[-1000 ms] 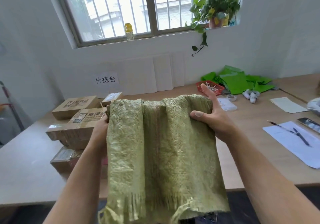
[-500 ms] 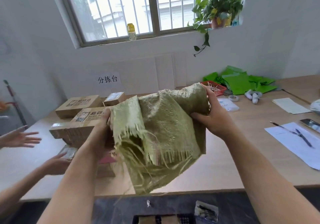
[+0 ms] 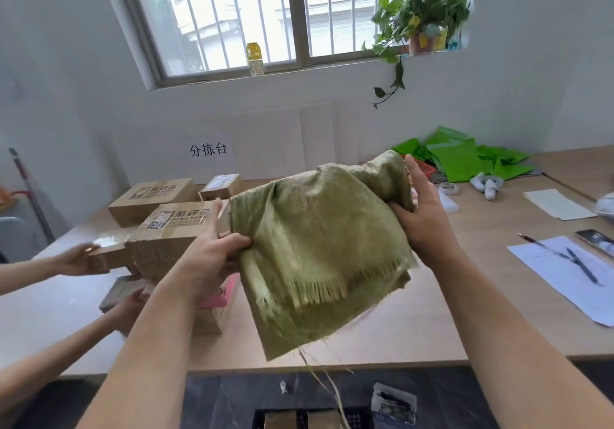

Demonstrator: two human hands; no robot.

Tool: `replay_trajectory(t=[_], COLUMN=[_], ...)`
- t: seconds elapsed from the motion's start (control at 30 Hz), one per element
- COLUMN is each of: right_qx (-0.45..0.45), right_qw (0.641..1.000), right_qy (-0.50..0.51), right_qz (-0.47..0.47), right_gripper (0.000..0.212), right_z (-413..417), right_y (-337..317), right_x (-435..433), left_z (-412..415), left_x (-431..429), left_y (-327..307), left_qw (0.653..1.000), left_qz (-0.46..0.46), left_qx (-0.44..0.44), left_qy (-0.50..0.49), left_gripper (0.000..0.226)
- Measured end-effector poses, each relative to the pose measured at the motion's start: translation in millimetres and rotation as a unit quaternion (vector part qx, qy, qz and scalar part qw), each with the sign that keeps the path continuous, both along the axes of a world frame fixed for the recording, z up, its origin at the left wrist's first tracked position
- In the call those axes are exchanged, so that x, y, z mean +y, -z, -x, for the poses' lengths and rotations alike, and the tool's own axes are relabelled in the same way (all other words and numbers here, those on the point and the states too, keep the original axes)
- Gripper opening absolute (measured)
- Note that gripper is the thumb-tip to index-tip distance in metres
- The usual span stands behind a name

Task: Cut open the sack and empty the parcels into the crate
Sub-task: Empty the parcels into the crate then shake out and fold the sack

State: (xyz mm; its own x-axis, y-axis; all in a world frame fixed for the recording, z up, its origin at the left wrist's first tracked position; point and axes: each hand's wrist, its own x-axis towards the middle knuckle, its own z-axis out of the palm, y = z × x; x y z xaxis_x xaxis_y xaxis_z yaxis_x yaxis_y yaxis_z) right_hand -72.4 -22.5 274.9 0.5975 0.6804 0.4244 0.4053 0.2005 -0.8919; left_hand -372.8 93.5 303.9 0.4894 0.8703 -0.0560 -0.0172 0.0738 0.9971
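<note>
Across mid-frame, left hand (image 3: 212, 255) and right hand (image 3: 420, 216) pinch the limp sack (image 3: 319, 245) by its edges, apparently folding it, likely emptied.

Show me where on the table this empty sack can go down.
Bare wood lies under the sack, between the boxes and the white paper. The near-left corner of the table is bare too, but another person's hands reach across it. The back right is cluttered.

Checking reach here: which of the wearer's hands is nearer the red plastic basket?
Right. The right hand grips the green woven sack just in front of the red plastic basket; the left hand holds the sack's far side.
</note>
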Motion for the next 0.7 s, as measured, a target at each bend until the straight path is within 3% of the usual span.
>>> replay_trajectory(t=[0.1,0.2,0.27,0.37,0.4,0.47,0.53,0.63,0.7], right_qx=[0.054,0.025,0.048,0.115,0.111,0.036,-0.106,-0.214,-0.238], right_qw=[0.997,0.992,0.984,0.962,0.959,0.965,0.967,0.943,0.937], right_qy=[-0.043,-0.119,-0.169,-0.247,-0.261,-0.255,-0.189,-0.133,-0.118], right_qz=[-0.021,-0.017,-0.016,-0.014,-0.006,0.039,0.137,0.218,0.226], right_gripper=[0.085,0.071,0.073,0.087,0.092,0.104,0.114,0.118,0.113], right_z=[-4,2,5,7,7,7,6,3,2], right_y=[0,-3,-5,-5,-5,-7,-10,-14,-16], right_x=[-2,-4,-7,-11,-12,-15,-17,-14,-11], left_z=[0,0,-1,-4,-2,7,18,25,24], left_x=[-2,-7,-11,-15,-8,8,19,17,15], left_y=[-2,-9,-11,-14,-10,1,10,9,7], left_qw=[0.999,0.999,0.999,0.997,0.996,0.994,0.99,0.986,0.992], left_qz=[-0.025,-0.043,-0.044,-0.044,-0.029,-0.004,0.033,0.033,0.034], left_qx=[-0.022,-0.01,-0.024,-0.061,-0.07,-0.092,-0.098,-0.075,-0.043], left_qy=[-0.022,-0.033,-0.02,0.029,0.039,0.054,0.098,0.148,0.11], left_gripper=[0.071,0.041,0.026,0.066,0.066,0.026,0.075,0.098,0.103])
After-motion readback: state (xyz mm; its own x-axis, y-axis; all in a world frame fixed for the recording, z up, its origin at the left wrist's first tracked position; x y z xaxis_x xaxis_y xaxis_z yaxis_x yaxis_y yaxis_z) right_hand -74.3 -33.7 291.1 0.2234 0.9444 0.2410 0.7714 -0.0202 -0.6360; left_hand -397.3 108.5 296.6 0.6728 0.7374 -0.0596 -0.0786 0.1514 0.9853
